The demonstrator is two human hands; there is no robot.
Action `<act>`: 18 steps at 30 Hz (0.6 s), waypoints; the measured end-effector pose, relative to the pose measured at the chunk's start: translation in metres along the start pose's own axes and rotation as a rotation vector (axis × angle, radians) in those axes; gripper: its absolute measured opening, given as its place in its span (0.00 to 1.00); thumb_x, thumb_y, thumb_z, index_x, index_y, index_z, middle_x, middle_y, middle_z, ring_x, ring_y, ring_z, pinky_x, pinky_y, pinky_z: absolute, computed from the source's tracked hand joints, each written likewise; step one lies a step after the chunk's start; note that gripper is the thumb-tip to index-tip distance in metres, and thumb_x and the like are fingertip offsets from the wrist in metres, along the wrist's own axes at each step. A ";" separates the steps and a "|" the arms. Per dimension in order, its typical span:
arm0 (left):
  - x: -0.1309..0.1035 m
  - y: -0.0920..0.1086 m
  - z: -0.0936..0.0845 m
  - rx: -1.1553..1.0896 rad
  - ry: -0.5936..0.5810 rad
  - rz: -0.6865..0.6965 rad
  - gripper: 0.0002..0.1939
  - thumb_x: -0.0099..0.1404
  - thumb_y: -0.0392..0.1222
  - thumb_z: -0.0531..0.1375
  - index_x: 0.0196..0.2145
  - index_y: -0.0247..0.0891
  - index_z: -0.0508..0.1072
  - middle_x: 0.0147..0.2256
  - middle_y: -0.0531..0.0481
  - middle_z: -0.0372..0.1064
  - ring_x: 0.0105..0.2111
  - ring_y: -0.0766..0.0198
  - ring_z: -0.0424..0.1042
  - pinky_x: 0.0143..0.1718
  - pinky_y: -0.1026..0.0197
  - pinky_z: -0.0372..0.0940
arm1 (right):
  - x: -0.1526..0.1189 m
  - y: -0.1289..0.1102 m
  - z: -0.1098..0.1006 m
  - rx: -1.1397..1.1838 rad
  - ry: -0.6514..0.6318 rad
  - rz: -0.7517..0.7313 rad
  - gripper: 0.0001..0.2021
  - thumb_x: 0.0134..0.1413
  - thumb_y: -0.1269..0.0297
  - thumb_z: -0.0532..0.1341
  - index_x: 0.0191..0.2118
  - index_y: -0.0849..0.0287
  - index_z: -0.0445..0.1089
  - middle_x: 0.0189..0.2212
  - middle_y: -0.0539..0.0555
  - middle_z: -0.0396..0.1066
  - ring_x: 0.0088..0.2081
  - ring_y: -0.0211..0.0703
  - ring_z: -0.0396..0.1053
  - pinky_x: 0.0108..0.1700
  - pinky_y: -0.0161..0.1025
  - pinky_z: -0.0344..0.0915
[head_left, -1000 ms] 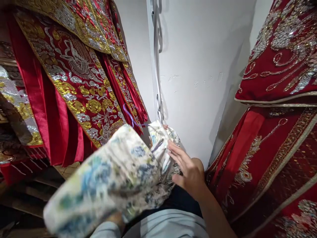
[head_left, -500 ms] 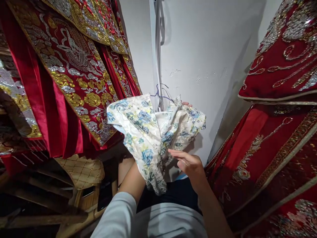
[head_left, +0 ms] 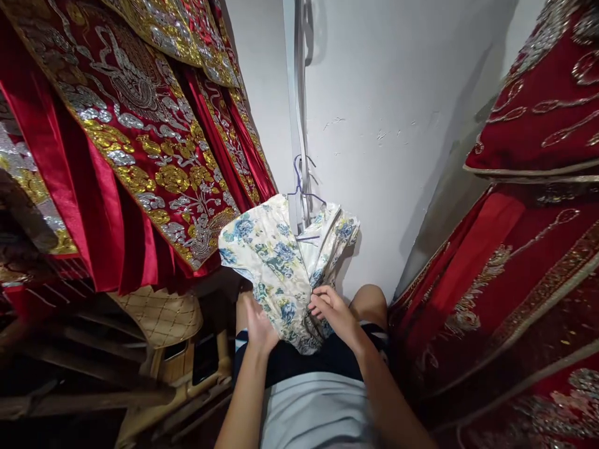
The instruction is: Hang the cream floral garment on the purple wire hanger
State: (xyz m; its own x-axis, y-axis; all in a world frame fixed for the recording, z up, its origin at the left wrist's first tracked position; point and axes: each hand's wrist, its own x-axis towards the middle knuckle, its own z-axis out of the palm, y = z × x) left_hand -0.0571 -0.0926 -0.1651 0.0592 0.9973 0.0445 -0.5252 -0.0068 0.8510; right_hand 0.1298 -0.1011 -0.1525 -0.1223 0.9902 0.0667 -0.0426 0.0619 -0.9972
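A white short-sleeved floral top [head_left: 281, 252] with blue flowers and a V neckline hangs on a thin purple hanger [head_left: 299, 181] in front of me. Its lower part is bunched over my lap. My right hand [head_left: 334, 312] pinches the front edge of the top just below the neckline, thumb and fingertips together. To the lower left, my left hand [head_left: 259, 327] is open, its fingers extended along the side of the top. Whether those fingers touch the cloth I cannot tell.
Red costumes with gold and silver sequins [head_left: 173, 178] hang at the left. A beaded red costume [head_left: 524, 262] hangs at the right. Behind the hanger runs a pale vertical strip [head_left: 294, 81] along the white wall [head_left: 388, 75]. A bamboo chair [head_left: 128, 424] stands lower left.
My left hand has come out from behind the top to its left side. My right hand has moved onto the front edge and closed on it. The top's right side has dropped inward.
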 end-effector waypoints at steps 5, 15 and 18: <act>-0.017 -0.005 0.004 0.099 0.077 0.051 0.34 0.53 0.64 0.68 0.53 0.45 0.75 0.48 0.43 0.77 0.51 0.48 0.74 0.52 0.51 0.68 | 0.027 0.004 0.022 0.007 -0.044 -0.047 0.24 0.57 0.35 0.54 0.32 0.54 0.63 0.20 0.47 0.64 0.24 0.40 0.65 0.26 0.36 0.62; -0.025 -0.013 0.035 0.042 0.149 0.099 0.28 0.55 0.55 0.68 0.52 0.44 0.75 0.45 0.45 0.78 0.47 0.50 0.76 0.48 0.54 0.70 | 0.037 0.007 0.020 0.074 0.020 -0.105 0.21 0.57 0.40 0.56 0.30 0.54 0.58 0.19 0.44 0.61 0.18 0.34 0.58 0.21 0.34 0.52; -0.025 -0.009 0.036 0.035 0.171 0.101 0.28 0.53 0.53 0.69 0.51 0.44 0.75 0.44 0.45 0.78 0.47 0.50 0.77 0.47 0.54 0.70 | 0.029 0.005 0.025 0.078 0.010 -0.124 0.17 0.58 0.46 0.58 0.31 0.55 0.59 0.20 0.45 0.62 0.19 0.35 0.59 0.22 0.35 0.53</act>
State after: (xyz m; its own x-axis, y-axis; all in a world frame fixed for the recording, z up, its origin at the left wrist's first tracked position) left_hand -0.0231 -0.1205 -0.1549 -0.1392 0.9893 0.0434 -0.4913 -0.1071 0.8644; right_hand 0.1008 -0.0752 -0.1547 -0.1018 0.9769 0.1881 -0.1336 0.1740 -0.9756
